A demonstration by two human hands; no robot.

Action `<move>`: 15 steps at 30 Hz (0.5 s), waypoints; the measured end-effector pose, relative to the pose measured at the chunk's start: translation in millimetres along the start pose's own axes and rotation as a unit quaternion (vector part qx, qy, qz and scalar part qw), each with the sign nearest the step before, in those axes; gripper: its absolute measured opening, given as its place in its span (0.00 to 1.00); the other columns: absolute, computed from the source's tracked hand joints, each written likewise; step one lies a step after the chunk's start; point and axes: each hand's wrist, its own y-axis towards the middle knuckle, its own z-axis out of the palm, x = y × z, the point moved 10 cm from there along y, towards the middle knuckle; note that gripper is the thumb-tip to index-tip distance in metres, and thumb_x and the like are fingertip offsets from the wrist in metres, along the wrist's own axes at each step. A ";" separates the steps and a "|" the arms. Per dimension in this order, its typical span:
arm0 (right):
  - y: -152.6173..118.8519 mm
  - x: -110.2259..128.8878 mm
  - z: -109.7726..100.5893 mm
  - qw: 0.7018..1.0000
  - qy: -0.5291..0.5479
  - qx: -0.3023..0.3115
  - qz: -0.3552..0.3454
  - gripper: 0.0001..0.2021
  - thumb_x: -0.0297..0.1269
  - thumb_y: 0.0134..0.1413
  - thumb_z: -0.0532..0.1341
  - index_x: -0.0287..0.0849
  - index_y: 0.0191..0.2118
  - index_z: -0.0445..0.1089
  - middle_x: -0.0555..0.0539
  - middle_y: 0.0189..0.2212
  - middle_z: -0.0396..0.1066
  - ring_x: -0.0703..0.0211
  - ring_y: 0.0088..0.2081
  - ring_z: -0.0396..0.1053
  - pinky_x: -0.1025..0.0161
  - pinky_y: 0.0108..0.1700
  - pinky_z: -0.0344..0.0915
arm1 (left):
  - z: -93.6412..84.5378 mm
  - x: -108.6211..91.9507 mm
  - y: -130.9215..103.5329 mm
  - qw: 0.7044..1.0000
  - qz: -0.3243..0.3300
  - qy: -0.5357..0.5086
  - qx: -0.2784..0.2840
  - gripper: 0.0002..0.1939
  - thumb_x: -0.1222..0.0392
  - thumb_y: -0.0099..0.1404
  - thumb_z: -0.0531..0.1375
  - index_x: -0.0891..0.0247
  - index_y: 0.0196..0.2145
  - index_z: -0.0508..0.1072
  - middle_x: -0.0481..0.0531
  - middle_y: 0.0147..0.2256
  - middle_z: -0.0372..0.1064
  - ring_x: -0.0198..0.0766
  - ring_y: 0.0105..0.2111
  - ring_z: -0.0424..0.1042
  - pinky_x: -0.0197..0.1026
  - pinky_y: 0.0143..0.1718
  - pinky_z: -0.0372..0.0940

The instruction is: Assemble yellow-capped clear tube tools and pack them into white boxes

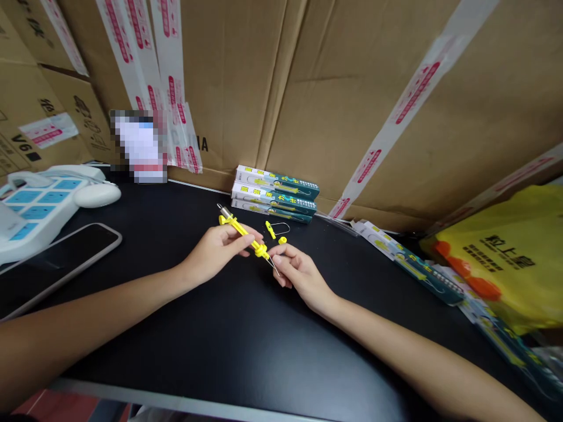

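Note:
A slim yellow spring scale [240,227] with a metal top end is held slanting above the black table. My left hand [224,243] is closed around its tube, thumb on top. At the lower end, a thin metal wire hook [273,265] sticks out from the yellow cap. My right hand [295,268] is closed in a pinch by this wire, with its fingertips against the hook. Just beyond the hands lie a small yellow clip with a wire loop [271,230] and a small yellow cap [282,240], both apart from my fingers.
Printed spring scale boxes [272,202] are stacked at the back against cardboard cartons [229,88]. More such boxes [409,264] lie at right beside a yellow plastic bag [519,252]. A phone [57,264] and a white power strip [44,202] sit at left.

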 end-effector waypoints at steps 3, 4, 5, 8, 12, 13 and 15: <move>0.0 2.4 3.8 0.999 -0.025 0.019 -0.006 0.15 0.48 0.56 0.60 0.41 0.40 0.66 0.57 0.18 0.59 0.70 0.19 0.54 0.70 0.20 0.49 | -14.7 0.7 2.3 0.998 -0.008 -0.007 -0.056 0.15 0.50 0.61 0.61 0.65 0.39 0.76 0.54 0.38 0.76 0.37 0.35 0.76 0.35 0.34 0.71; -0.2 2.9 4.8 0.999 -0.037 0.024 -0.008 0.15 0.48 0.57 0.59 0.40 0.40 0.66 0.57 0.18 0.59 0.70 0.19 0.55 0.70 0.20 0.50 | -16.7 2.1 2.7 0.998 -0.014 -0.008 -0.061 0.16 0.50 0.61 0.61 0.65 0.39 0.76 0.54 0.37 0.76 0.37 0.34 0.76 0.35 0.32 0.71; -0.6 3.3 5.5 0.998 -0.049 0.027 -0.011 0.15 0.48 0.58 0.58 0.40 0.41 0.66 0.56 0.19 0.59 0.69 0.20 0.55 0.69 0.21 0.51 | -17.4 3.2 2.9 0.998 -0.017 -0.006 -0.061 0.17 0.49 0.62 0.60 0.65 0.39 0.75 0.53 0.35 0.76 0.36 0.33 0.76 0.35 0.31 0.71; -1.6 2.6 6.3 0.997 -0.068 0.031 -0.016 0.15 0.48 0.60 0.56 0.40 0.41 0.66 0.56 0.19 0.59 0.69 0.20 0.55 0.69 0.22 0.52 | -13.5 0.5 1.2 0.999 0.000 0.018 -0.043 0.17 0.48 0.64 0.58 0.66 0.37 0.74 0.54 0.33 0.76 0.36 0.32 0.75 0.34 0.29 0.70; -2.6 1.2 6.4 0.997 -0.073 0.032 -0.014 0.14 0.48 0.60 0.57 0.41 0.41 0.66 0.56 0.20 0.60 0.69 0.21 0.55 0.69 0.22 0.53 | 3.4 -7.0 -5.0 0.999 0.037 0.031 0.018 0.16 0.50 0.67 0.55 0.67 0.33 0.72 0.52 0.32 0.74 0.33 0.31 0.74 0.33 0.31 0.70; -2.9 1.4 6.9 0.997 -0.075 0.034 -0.014 0.14 0.48 0.60 0.57 0.41 0.40 0.66 0.55 0.20 0.61 0.69 0.21 0.55 0.69 0.23 0.53 | 6.4 -7.5 -6.3 0.999 0.038 0.024 0.028 0.16 0.50 0.67 0.54 0.67 0.33 0.72 0.51 0.31 0.73 0.32 0.30 0.73 0.34 0.31 0.70; -3.9 2.2 9.4 0.995 -0.085 0.044 -0.016 0.14 0.48 0.60 0.57 0.41 0.39 0.68 0.55 0.21 0.61 0.68 0.21 0.56 0.68 0.24 0.54 | 8.4 -7.4 -7.4 0.999 0.033 0.011 0.031 0.16 0.50 0.67 0.54 0.66 0.32 0.70 0.49 0.29 0.71 0.32 0.28 0.73 0.34 0.30 0.70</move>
